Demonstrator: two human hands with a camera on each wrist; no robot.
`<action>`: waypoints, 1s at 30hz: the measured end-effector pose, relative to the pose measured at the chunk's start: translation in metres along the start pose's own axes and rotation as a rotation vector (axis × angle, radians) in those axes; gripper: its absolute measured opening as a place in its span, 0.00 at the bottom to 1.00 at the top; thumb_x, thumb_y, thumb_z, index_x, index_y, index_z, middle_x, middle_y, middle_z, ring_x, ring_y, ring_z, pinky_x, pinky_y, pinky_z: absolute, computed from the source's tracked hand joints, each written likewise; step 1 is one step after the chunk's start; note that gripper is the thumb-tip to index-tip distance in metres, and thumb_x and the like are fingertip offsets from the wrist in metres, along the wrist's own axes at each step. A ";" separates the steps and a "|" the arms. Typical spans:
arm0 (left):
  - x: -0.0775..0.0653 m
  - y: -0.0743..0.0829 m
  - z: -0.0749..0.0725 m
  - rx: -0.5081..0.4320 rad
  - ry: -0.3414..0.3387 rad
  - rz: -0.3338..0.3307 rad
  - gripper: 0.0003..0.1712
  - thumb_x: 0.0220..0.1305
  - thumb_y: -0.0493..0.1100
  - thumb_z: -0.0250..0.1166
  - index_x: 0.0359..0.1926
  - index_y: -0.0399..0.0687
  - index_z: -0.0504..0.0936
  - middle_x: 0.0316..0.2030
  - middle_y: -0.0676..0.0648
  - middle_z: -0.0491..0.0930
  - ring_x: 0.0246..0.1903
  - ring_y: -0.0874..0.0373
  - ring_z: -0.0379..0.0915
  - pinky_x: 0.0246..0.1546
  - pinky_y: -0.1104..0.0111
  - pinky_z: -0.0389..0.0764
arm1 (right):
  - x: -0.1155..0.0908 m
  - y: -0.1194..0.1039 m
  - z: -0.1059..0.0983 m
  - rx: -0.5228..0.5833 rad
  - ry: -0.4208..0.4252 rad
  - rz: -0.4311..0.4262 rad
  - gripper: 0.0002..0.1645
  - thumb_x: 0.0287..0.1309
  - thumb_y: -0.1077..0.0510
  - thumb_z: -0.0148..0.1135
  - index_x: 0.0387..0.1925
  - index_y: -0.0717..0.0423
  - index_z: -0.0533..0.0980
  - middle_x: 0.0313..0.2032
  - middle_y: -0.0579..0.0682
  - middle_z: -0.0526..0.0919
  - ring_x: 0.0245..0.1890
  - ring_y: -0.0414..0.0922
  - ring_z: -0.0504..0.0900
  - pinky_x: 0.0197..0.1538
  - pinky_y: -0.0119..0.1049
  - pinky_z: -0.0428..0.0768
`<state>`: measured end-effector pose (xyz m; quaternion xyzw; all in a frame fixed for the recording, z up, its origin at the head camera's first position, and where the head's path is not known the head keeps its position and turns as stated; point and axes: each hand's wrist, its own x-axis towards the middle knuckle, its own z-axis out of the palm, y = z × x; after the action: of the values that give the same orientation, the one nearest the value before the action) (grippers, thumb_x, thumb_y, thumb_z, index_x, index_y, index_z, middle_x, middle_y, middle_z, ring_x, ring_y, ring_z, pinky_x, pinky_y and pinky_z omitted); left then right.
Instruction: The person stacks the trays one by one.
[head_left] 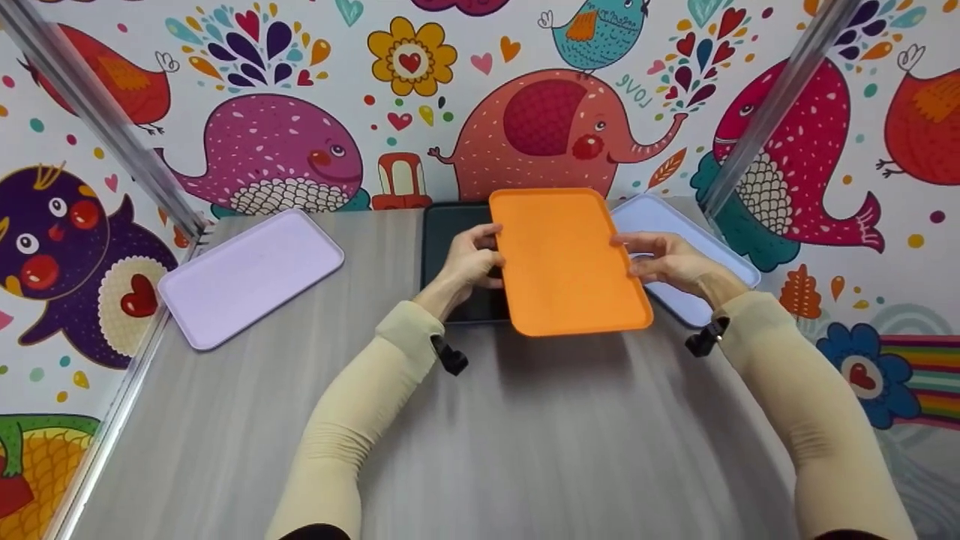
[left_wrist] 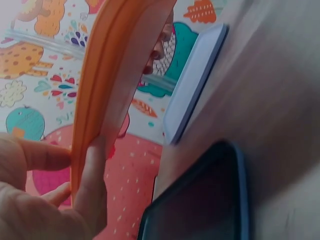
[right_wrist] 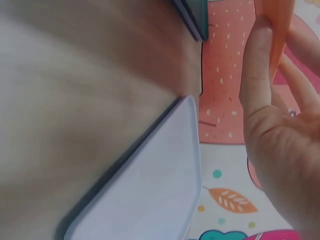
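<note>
An orange rectangular tray (head_left: pixel 570 259) is held up above the table between both hands. My left hand (head_left: pixel 474 259) pinches its left long edge, thumb on one face and fingers on the other, as the left wrist view shows. On the opposite edge my right hand (head_left: pixel 667 259) pinches the tray the same way. Beneath and behind it lies a dark green-black tray (head_left: pixel 439 240), partly covered by the orange tray and my left hand in the head view. A pale blue tray (head_left: pixel 709 251) lies at the right, partly hidden behind my right hand.
A lilac tray (head_left: pixel 251 279) lies slanted on the left of the grey wood-grain table (head_left: pixel 465 450). Patterned walls with cartoon animals stand at the back and both sides, with metal posts (head_left: pixel 780 97) at the corners. The orange tray casts a shadow on the table.
</note>
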<state>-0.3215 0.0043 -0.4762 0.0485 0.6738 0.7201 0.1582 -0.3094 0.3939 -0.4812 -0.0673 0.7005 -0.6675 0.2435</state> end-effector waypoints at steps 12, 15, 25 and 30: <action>0.009 0.009 -0.037 0.060 0.026 -0.022 0.42 0.59 0.23 0.61 0.76 0.46 0.72 0.56 0.38 0.79 0.43 0.48 0.82 0.40 0.47 0.89 | 0.032 -0.006 0.026 -0.011 0.039 -0.029 0.39 0.67 0.65 0.70 0.77 0.54 0.69 0.69 0.54 0.77 0.60 0.50 0.84 0.60 0.42 0.84; 0.011 0.010 -0.044 0.079 0.045 -0.023 0.42 0.59 0.23 0.61 0.75 0.47 0.73 0.56 0.39 0.80 0.42 0.49 0.83 0.36 0.52 0.90 | 0.040 -0.007 0.033 -0.004 0.061 -0.030 0.39 0.66 0.66 0.70 0.77 0.54 0.70 0.70 0.56 0.75 0.60 0.52 0.84 0.59 0.44 0.85; 0.015 0.012 -0.071 0.131 0.062 -0.028 0.43 0.60 0.24 0.62 0.77 0.49 0.71 0.61 0.39 0.80 0.47 0.49 0.82 0.40 0.50 0.90 | 0.064 -0.009 0.053 0.049 0.086 -0.030 0.40 0.63 0.68 0.72 0.76 0.54 0.72 0.70 0.58 0.75 0.59 0.52 0.85 0.56 0.45 0.86; 0.017 0.011 -0.083 0.140 0.066 -0.056 0.44 0.60 0.22 0.63 0.78 0.48 0.71 0.64 0.40 0.79 0.55 0.46 0.81 0.50 0.44 0.87 | 0.075 -0.006 0.062 0.047 0.085 -0.048 0.39 0.64 0.72 0.69 0.75 0.59 0.71 0.68 0.58 0.77 0.53 0.49 0.88 0.52 0.44 0.88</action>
<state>-0.3625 -0.0703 -0.4751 0.0170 0.7285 0.6678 0.1522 -0.3494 0.3056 -0.4936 -0.0498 0.6926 -0.6915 0.1990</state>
